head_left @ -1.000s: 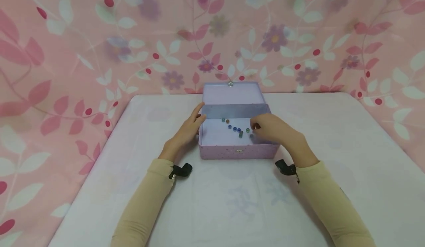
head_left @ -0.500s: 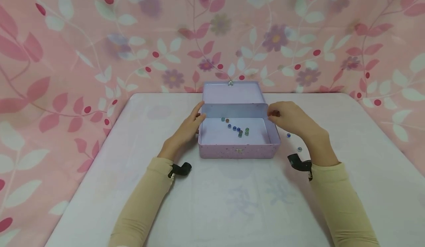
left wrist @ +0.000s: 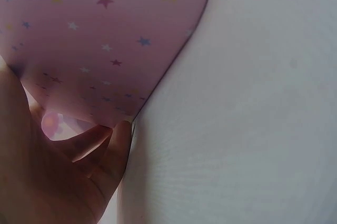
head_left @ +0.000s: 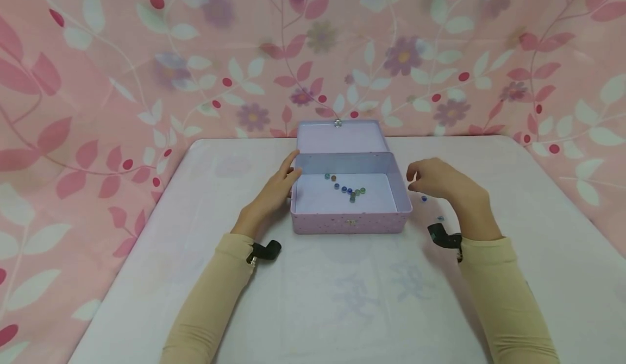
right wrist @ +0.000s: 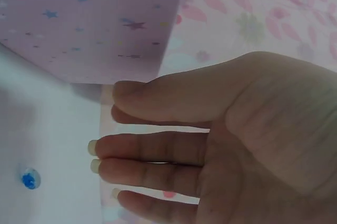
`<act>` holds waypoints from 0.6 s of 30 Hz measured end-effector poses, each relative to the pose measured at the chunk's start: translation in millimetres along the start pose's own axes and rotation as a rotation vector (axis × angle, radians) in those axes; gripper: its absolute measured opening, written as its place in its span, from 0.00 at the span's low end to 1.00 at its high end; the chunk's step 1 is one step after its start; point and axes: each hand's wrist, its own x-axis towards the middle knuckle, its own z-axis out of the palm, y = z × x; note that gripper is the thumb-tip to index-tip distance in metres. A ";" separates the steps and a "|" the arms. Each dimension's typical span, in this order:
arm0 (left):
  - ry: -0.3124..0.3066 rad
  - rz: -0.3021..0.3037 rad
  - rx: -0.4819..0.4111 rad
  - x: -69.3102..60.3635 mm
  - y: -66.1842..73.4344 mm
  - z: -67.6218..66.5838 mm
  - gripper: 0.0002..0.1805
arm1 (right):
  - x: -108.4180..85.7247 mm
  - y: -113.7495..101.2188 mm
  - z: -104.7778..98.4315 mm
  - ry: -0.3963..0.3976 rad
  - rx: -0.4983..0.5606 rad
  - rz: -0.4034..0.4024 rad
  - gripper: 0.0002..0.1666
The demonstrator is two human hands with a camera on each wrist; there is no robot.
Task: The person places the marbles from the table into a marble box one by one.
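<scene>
A lilac tin box (head_left: 350,224) stands on the white-covered table with its lid (head_left: 342,137) raised at the back. Several glass marbles (head_left: 344,189), blue, green and brown, lie loosely on its floor. My left hand (head_left: 269,193) rests against the box's left side; in the left wrist view its fingertips touch the star-printed wall (left wrist: 105,29). My right hand (head_left: 447,182) hovers just right of the box, fingers fairly straight, thumb lying along the index finger, with nothing visible between them. Below it, a blue marble (head_left: 424,198) and a clear-and-blue marble (head_left: 440,218) lie on the cloth.
The white tablecloth (head_left: 313,304) spreads around the box. Behind the table hangs a pink curtain (head_left: 195,54) with leaves and flowers. Black camera mounts (head_left: 266,250) sit at both wrists.
My right hand has lifted out of the box and passed over its right rim. Inside, a greenish marble has rolled left towards the others. Two marbles on the cloth have come into view.
</scene>
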 end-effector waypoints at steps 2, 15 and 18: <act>-0.004 -0.001 -0.004 -0.5 1.0 0.1 0.31 | 2.6 3.3 3.5 -0.027 -0.006 0.003 0.15; 0.013 0.002 0.001 -2.0 2.3 0.8 0.31 | 6.5 15.8 13.7 -0.113 0.021 0.059 0.15; 0.011 -0.001 -0.004 -2.9 3.1 0.2 0.31 | 8.0 19.0 15.3 -0.102 0.020 0.054 0.14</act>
